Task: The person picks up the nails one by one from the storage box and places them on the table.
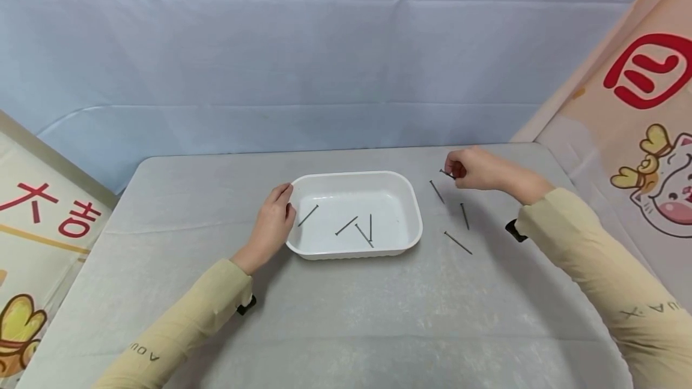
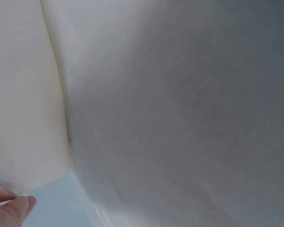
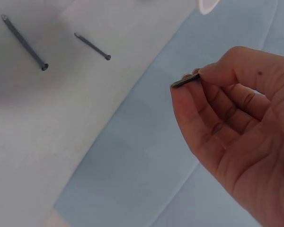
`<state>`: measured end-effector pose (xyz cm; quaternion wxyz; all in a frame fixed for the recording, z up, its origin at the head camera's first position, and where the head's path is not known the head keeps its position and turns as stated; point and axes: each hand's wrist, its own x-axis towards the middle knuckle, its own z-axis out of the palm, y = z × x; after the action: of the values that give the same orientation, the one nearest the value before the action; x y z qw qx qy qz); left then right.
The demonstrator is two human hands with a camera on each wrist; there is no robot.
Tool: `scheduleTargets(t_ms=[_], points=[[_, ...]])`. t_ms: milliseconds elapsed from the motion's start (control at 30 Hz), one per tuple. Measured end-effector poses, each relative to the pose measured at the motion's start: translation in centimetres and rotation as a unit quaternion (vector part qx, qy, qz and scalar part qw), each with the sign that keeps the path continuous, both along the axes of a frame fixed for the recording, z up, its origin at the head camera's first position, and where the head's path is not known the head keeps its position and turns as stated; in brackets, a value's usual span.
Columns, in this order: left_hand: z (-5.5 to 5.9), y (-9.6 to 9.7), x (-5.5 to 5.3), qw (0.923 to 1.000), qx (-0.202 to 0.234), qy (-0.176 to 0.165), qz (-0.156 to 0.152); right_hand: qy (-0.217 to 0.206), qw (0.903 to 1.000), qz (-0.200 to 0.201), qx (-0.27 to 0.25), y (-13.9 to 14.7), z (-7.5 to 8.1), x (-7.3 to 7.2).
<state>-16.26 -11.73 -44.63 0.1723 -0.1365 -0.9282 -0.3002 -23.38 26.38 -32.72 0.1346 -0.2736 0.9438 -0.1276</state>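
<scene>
A white plastic tray [image 1: 351, 253] stands on the table, with several dark nails [image 1: 309, 215] lying loose in it. My left hand [image 1: 274, 221] grips the tray's left rim. In the left wrist view only a bit of that hand [image 2: 12, 212] shows, at the corner of the tray's wall [image 2: 26, 94]. Beyond the tray's right side, my right hand [image 1: 476, 168] pinches a nail [image 1: 446, 173] between thumb and fingers. Seen from the right wrist, this nail [image 3: 185, 81] juts past the thumb tip, and part of it is hidden.
Three more nails [image 1: 458, 242] lie on the grey tablecloth [image 1: 346, 317] between the tray and my right forearm. A pale blue cloth [image 1: 270, 65] hangs behind the table. Printed panels [image 1: 638, 155] stand at the left and right sides.
</scene>
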Motion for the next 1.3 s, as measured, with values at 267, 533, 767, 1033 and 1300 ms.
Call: scheduleTargets(t_ms=[267, 533, 767, 1033, 1300], points=[[-0.1, 0.1, 0.1, 1.0, 0.0, -0.002, 0.001, -0.003, 0.9998, -0.018, -0.005, 1.6, -0.4, 0.0], [-0.2, 0.0, 0.1, 1.0, 0.003, -0.003, 0.003, -0.036, 0.9979, -0.05, -0.017, 3.1, -1.5, -0.4], [-0.2, 0.1, 0.2, 1.0, 0.005, -0.006, 0.004, -0.05, 0.996, -0.072, -0.019, 4.1, -2.3, -0.7], [-0.3, 0.1, 0.3, 0.9999, 0.005, -0.007, 0.006, -0.054, 0.9948, -0.083, -0.023, 5.1, -3.3, -1.1], [-0.2, 0.1, 0.3, 1.0, 0.003, -0.005, 0.007, -0.079, 0.9905, -0.107, -0.035, 5.9, -4.2, -1.5]])
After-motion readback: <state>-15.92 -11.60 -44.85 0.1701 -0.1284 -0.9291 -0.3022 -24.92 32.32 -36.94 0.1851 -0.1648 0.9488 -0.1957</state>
